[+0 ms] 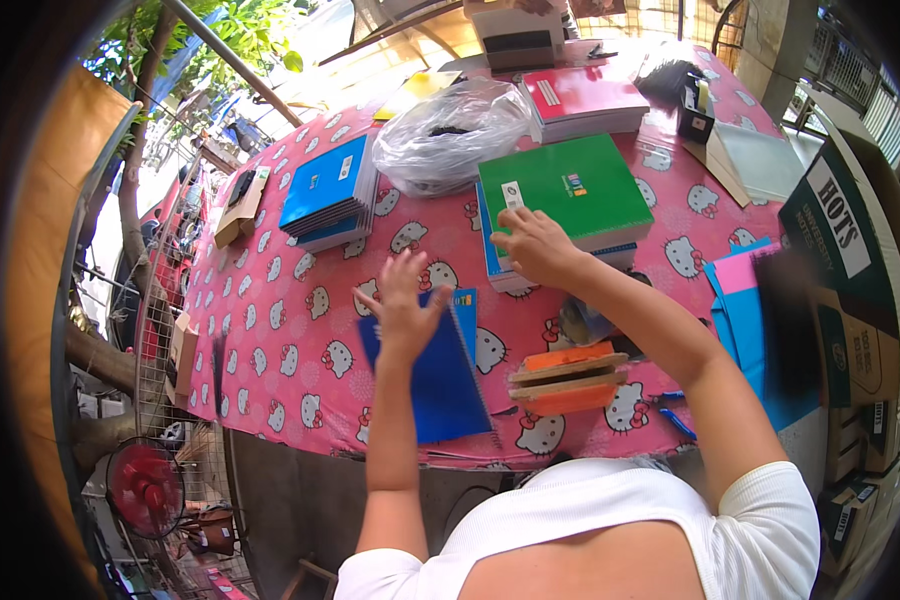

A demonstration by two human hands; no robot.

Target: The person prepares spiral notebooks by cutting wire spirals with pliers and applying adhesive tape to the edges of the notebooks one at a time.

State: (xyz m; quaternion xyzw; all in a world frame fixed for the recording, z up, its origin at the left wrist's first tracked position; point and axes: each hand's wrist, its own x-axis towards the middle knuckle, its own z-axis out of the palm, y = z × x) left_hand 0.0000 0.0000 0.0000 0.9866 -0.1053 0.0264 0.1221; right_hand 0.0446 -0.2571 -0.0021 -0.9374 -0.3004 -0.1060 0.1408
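My left hand (405,312), fingers spread, is over the upper part of a dark blue spiral notebook (440,385) near the table's front edge. A lighter blue cover corner shows at its top right. Whether the palm touches the cover I cannot tell. My right hand (538,245) is at the near left corner of a stack of green notebooks (580,185), fingers apart and bent over the corner. Blue spiral notebooks (492,250) lie beneath the green ones. My right forearm passes above a clear roll-like object (585,320), partly hidden, and orange-and-brown blocks (567,378).
A pink patterned cloth (290,340) covers the table. Farther back are a blue notebook stack (325,190), a clear plastic bag (450,140), a red notebook stack (582,100) and a tape dispenser (697,108). To the right are blue-handled pliers (678,420), blue sheets (740,320) and cartons (840,240).
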